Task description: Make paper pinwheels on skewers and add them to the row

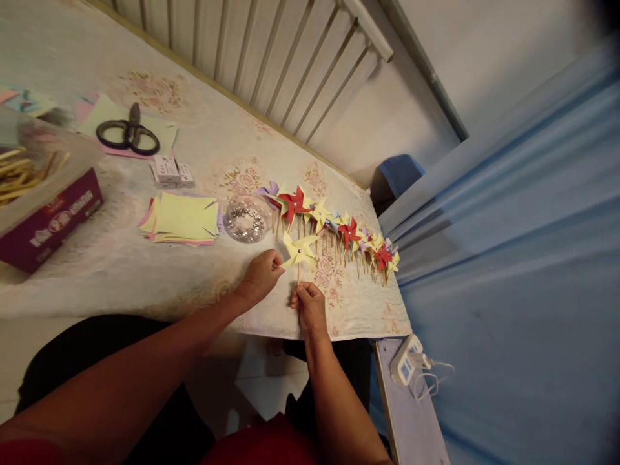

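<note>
A yellow paper pinwheel (299, 250) on a thin wooden stick is held over the table's near edge. My right hand (308, 306) is closed around the lower end of the stick. My left hand (260, 276) pinches the pinwheel's left blade, fingers curled. Just beyond it a row of finished pinwheels (339, 232) in red, yellow, blue and purple lies on the patterned tablecloth (145, 271), running to the right corner.
A clear dish of small pins (247, 219) sits left of the row, beside a stack of cut paper squares (181, 218). Black scissors (128, 133) lie on paper further back, near small white boxes (171, 172). A purple box of wooden sticks (39, 206) stands at left. A white power strip (407, 360) rests on a bench at lower right.
</note>
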`<state>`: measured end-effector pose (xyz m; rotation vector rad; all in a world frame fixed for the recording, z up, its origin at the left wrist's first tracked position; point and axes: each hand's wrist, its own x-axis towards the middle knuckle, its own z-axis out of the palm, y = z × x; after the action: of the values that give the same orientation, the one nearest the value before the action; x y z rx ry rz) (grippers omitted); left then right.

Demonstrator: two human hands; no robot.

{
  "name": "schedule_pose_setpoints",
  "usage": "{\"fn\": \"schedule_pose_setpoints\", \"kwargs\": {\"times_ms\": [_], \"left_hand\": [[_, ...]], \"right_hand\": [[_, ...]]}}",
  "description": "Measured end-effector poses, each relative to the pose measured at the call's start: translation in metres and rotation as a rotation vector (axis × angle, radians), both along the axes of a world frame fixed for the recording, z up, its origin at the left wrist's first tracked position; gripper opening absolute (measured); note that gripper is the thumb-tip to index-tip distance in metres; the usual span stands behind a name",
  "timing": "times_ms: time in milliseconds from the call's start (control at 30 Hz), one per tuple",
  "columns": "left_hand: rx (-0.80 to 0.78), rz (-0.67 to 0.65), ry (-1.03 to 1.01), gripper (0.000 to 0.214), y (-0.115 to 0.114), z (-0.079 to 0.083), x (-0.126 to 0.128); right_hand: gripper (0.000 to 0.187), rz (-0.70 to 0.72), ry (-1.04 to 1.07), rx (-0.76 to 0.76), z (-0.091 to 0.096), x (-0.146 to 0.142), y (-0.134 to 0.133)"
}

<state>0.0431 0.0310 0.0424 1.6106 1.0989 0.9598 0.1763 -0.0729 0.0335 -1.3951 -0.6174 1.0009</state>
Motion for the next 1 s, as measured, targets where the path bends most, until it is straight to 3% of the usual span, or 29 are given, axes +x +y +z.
{"fn": "schedule_pose_setpoints", "kwargs": {"times_ms": [467, 767, 1000], "left_hand": [[0.025, -0.034, -0.001, 0.016, 0.0, 0.004, -0.001], [-0.086, 0.003, -0.219, 0.024, 0.004, -0.002, 0.004], [-0.312, -0.044, -0.381, 0.036, 0.021, 0.007, -0.012]], "right_hand": [[0.025, 0.003, -0.006, -0.004, 0.001, 0.0, 0.0], [0.026, 0.004, 0.001, 0.001, -0.001, 0.001, 0.001], [0.025, 0.029, -0.004, 0.006, -0.001, 0.001, 0.0]]}}
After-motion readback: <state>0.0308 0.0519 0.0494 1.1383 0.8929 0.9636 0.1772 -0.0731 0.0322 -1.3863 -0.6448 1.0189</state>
